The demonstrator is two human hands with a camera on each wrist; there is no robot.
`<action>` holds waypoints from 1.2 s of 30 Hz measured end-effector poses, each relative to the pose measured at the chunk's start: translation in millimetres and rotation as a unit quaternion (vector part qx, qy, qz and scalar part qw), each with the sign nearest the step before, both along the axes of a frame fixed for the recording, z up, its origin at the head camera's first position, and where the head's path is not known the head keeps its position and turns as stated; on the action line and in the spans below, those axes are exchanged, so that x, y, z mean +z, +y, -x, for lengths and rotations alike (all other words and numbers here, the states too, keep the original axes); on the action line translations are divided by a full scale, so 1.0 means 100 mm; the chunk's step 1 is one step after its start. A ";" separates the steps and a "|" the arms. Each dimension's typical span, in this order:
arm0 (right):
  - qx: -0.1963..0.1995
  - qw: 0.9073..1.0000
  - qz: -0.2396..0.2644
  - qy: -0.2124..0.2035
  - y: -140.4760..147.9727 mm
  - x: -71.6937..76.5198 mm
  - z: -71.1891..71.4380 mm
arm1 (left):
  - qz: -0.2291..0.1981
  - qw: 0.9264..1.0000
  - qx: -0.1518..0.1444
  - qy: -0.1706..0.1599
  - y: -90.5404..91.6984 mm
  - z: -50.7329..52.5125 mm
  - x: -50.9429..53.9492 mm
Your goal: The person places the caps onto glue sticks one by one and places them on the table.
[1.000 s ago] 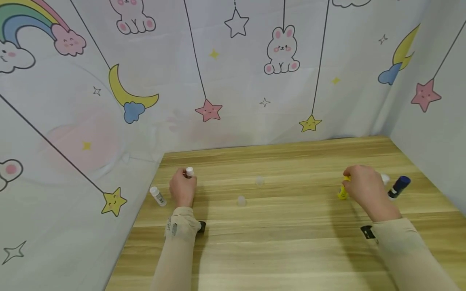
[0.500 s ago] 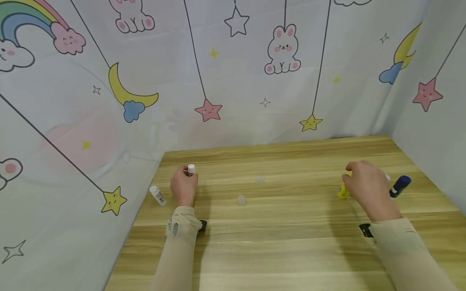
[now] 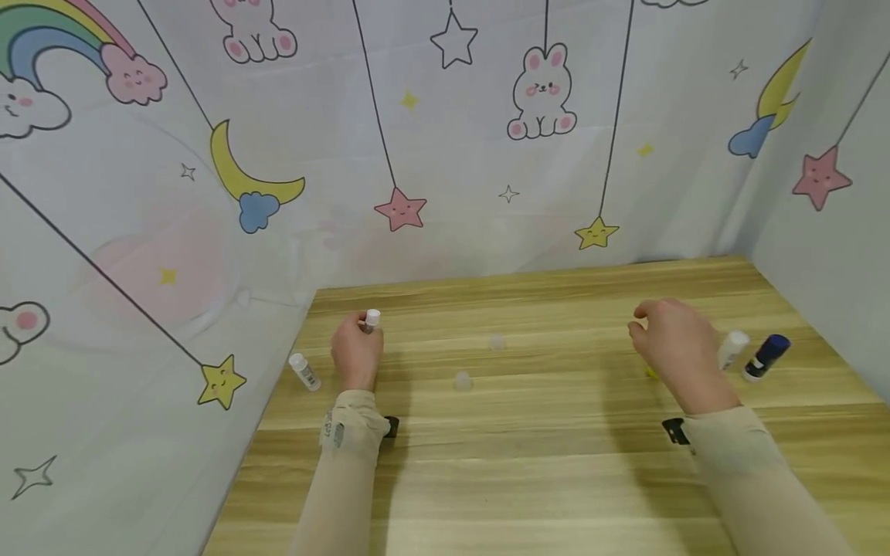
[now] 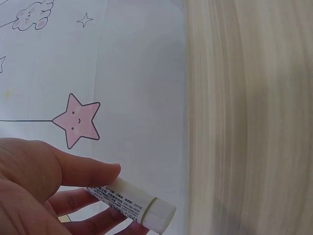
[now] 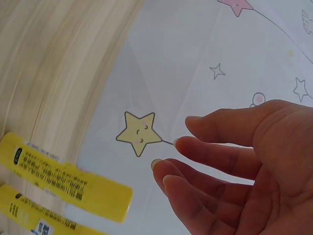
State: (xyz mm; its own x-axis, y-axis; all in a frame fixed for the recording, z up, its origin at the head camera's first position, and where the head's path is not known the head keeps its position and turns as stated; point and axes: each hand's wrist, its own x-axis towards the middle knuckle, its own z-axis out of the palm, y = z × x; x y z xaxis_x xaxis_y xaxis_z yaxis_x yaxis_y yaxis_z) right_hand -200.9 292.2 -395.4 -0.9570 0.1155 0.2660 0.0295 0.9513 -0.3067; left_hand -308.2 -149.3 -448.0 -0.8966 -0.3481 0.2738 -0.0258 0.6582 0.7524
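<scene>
The white tube [image 4: 131,199] sits in your left hand [image 3: 356,353], pinched between thumb and bent fingers and seemingly clear of the table [image 3: 528,455], so a slackening thumb could drop it or send it into the other white tube [image 3: 305,372] nearby. Your right hand [image 3: 676,349] has hold of nothing, its thumb and bent fingers apart; swinging it carelessly could topple the upright yellow stick [image 5: 71,176], its yellow twin [image 5: 46,215], or the blue-capped stick [image 3: 767,357] to its right.
</scene>
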 end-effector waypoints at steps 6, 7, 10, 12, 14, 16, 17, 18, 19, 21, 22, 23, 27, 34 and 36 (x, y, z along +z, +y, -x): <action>0.025 1.000 0.013 0.013 -0.12 -0.01 0.06 | 0.008 0.999 -0.024 -0.021 0.02 -0.05 0.03; 0.029 0.999 0.016 0.014 -0.15 -0.01 0.08 | 0.008 0.999 -0.030 -0.024 0.03 -0.06 0.04; 0.042 0.999 0.023 0.004 -0.23 -0.03 0.13 | 0.003 0.998 -0.047 -0.034 0.06 -0.07 0.06; 0.050 0.998 0.029 0.002 -0.28 -0.06 0.17 | 0.005 0.998 -0.056 -0.041 0.08 -0.08 0.08; 0.061 0.998 0.031 0.003 -0.34 -0.10 0.21 | 0.007 0.997 -0.065 -0.045 0.11 -0.09 0.10; 0.068 0.997 0.031 0.007 -0.39 -0.13 0.25 | 0.009 0.996 -0.074 -0.049 0.14 -0.11 0.11; 0.071 0.997 0.031 0.005 -0.42 -0.14 0.27 | 0.010 0.996 -0.078 -0.049 0.15 -0.11 0.12; 0.074 0.997 0.033 0.003 -0.45 -0.15 0.28 | 0.012 0.995 -0.081 -0.048 0.16 -0.12 0.13; 0.076 0.996 0.035 0.000 -0.48 -0.16 0.30 | 0.012 0.995 -0.083 -0.047 0.18 -0.13 0.14; 0.079 0.996 0.038 -0.010 -0.54 -0.18 0.34 | 0.016 0.995 -0.085 -0.040 0.20 -0.14 0.15; 0.082 0.996 0.041 -0.014 -0.57 -0.18 0.36 | 0.015 0.996 -0.084 -0.035 0.21 -0.13 0.16; 0.086 0.995 0.043 -0.017 -0.60 -0.18 0.39 | 0.015 0.996 -0.082 -0.031 0.22 -0.13 0.18; 0.103 0.993 0.047 -0.028 -0.70 -0.24 0.49 | 0.015 0.997 -0.069 -0.019 0.25 -0.12 0.21; 0.123 0.990 0.052 -0.038 -0.82 -0.37 0.62 | 0.018 0.998 -0.063 0.010 0.28 -0.16 0.25; 0.125 0.990 0.049 -0.040 -0.86 -0.40 0.65 | 0.017 0.998 -0.064 0.016 0.30 -0.18 0.26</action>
State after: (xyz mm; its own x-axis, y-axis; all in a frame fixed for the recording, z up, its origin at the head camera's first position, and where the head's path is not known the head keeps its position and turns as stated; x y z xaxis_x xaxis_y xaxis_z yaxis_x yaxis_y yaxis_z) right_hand -266.0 206.3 -435.1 -0.9764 -0.1060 0.1882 -0.1753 0.8977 -0.4042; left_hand -290.6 -119.7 -422.3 -0.9235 -0.2217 0.3129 0.0838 0.6796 0.7288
